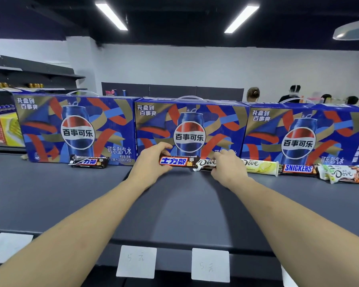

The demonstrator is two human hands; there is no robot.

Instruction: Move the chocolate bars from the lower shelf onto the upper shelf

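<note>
Grey upper shelf (50, 193) is running left-right, three Pepsi gift boxes (79, 127) standing along its far side. Far left, one Snickers bar (89, 161) is lying flat against the boxes. Left hand (149, 164) is pinching the left end of a second Snickers bar (178, 161), long axis left-right, low at the shelf. Right hand (226, 164) is curling over a dark Dove bar (205, 164); finger grip there partly hidden, can't tell. Rightward, a pale Dove bar (261, 166), another Snickers (298, 169) and a Dove heap (346, 174) are crowding the row, limiting room. Paper price tags (136, 262) are hanging near.
</note>
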